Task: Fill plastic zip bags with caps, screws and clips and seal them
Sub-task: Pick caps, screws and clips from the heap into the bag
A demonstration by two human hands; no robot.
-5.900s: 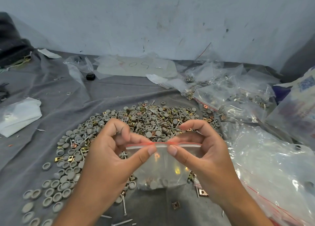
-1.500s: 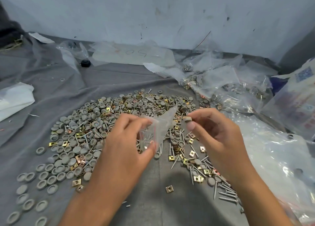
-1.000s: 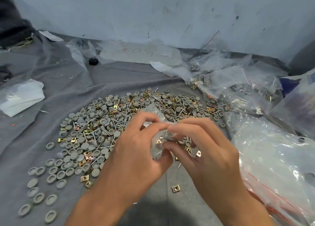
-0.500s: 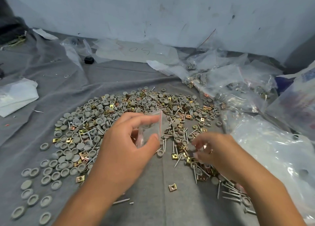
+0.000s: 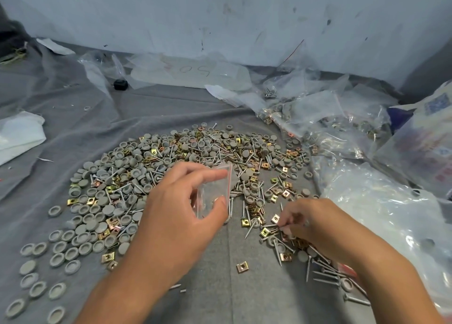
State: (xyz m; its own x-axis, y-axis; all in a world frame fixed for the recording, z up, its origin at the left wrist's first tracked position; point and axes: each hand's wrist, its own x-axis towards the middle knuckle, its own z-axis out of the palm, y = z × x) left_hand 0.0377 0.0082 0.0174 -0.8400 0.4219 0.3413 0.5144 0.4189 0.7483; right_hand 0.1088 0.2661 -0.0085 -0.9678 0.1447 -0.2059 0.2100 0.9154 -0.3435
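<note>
The left hand (image 5: 176,216) holds a small clear zip bag (image 5: 215,194) up off the grey cloth, fingers (image 5: 195,174) and thumb pinched on its two sides so the red-striped mouth gapes toward the right. Whether anything is in the bag I cannot tell through the plastic.

The right hand (image 5: 303,223) is down at the near edge of the heap (image 5: 186,167), its fingers curled together among loose screws (image 5: 325,274) and brass clips (image 5: 275,218). They seem to be pinching a piece or two, though blur hides exactly what.

As for progress: a stack of filled bags (image 5: 318,118) lies at the far right, so a fair number look done. But the heap of grey caps (image 5: 93,225), screws and clips spread over the cloth is large, so plenty of bagging remains. This bag, to my eye, is at its start: it needs its share of parts, then pressing shut along the strip.
</note>
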